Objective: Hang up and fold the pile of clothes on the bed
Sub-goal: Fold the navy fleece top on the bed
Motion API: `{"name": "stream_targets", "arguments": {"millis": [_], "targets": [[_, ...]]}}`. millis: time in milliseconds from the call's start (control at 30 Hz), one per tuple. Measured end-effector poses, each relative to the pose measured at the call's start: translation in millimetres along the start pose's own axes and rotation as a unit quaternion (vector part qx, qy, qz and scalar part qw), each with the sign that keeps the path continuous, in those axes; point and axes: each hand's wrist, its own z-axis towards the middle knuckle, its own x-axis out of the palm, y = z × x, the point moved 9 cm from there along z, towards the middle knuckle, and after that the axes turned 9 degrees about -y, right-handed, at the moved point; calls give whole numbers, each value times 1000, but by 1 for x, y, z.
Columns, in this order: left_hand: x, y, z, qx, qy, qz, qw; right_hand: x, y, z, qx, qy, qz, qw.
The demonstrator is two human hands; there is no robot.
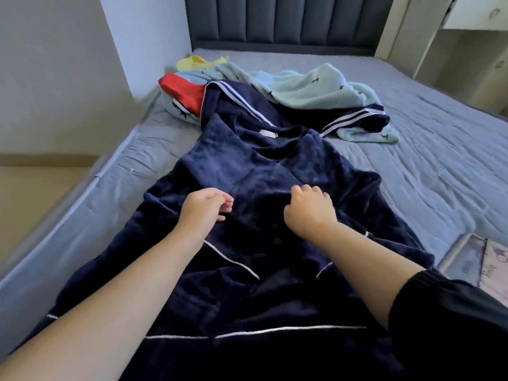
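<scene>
Navy fleece, thick and plush, fills the middle of the frame: a robe [247, 188] with white piping lies spread lengthwise on the bed [412, 149]. Both hands sit on it at centre frame, near each other but apart. The left hand [202, 206] has its fingers curled against the cloth; whether it has a real grip I cannot tell. The right hand [309, 209] is pinched shut on a ridge of the fabric.

To fold it well, I would smooth the body flat first, then bring each side in evenly; heavy pile like this likely bunches and slides.

Behind, at upper centre, the pile [288, 86] waits: pale blue, red, yellow. Grey quilted cover, padded headboard [288, 20] at top, a printed board [483, 262] at lower right.
</scene>
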Motion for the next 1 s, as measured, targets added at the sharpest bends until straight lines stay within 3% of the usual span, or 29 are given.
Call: {"name": "stream_targets", "arguments": {"millis": [67,167,267,333,400,433,500,567,600,733,833,933,1000], "targets": [[-27,22,21,-112,-71,-90,987,0,32,11,-31,-27,54,998],[-29,49,33,-216,-28,-164,962,10,76,31,-70,-41,105,991],[-25,49,54,-208,7,-197,958,19,109,57,-81,-66,140,985],[-17,38,74,-151,12,-201,968,30,119,73,-73,-56,142,986],[-17,14,93,19,-17,-24,999,46,118,87,-43,-20,156,987],[-12,1,99,126,-24,109,986,54,114,92,-22,1,170,985],[10,-5,107,277,15,313,908,71,107,97,12,37,189,981],[15,16,122,282,44,438,852,87,107,96,15,64,170,983],[5,27,132,246,32,455,855,93,108,95,10,71,157,985],[-39,55,156,85,26,336,938,103,113,96,-6,89,160,983],[-41,51,148,54,53,297,952,105,114,94,-14,80,148,986],[-38,35,125,119,81,463,874,107,118,90,-25,63,111,991],[-49,6,108,211,28,491,844,108,118,90,-26,60,104,992]]}}
